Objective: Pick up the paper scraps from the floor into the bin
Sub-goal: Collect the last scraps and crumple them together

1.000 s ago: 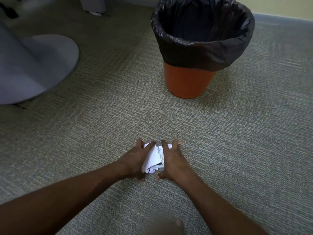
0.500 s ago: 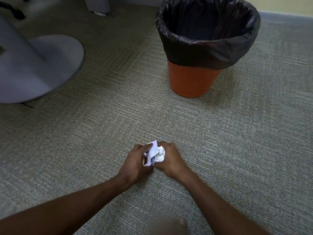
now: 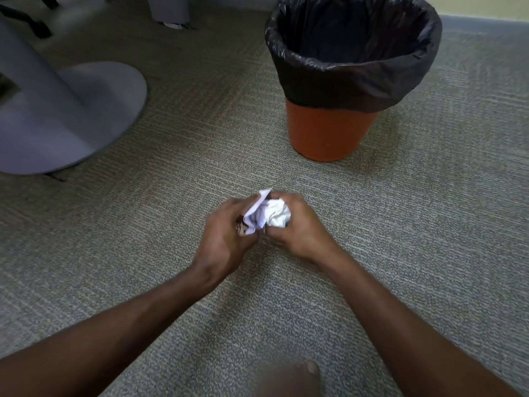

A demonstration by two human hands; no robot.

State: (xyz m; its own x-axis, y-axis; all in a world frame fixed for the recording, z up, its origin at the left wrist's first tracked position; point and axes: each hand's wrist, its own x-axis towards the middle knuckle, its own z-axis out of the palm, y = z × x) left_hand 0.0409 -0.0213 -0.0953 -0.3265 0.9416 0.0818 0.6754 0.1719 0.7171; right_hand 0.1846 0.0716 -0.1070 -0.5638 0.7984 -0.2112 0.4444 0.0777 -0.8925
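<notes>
A bunch of white crumpled paper scraps (image 3: 267,214) is held between both hands, just above the grey carpet in the middle of the view. My left hand (image 3: 226,239) grips the flatter scraps on the left side. My right hand (image 3: 300,227) is closed round a crumpled ball on the right side. The orange bin (image 3: 332,133) with a black liner (image 3: 352,78) stands upright on the carpet beyond the hands, slightly to the right, its mouth open. What lies inside the bin is too dark to tell.
A grey round pedestal base (image 3: 74,116) rests on the carpet at the left. A chair's dark castor legs (image 3: 31,21) show at the top left. A wall skirting (image 3: 486,21) runs behind the bin. A bare toe (image 3: 310,368) shows at the bottom edge.
Both hands closed round the paper scraps on the carpet, gathered them into a bunch and lifted them a little off the floor.
</notes>
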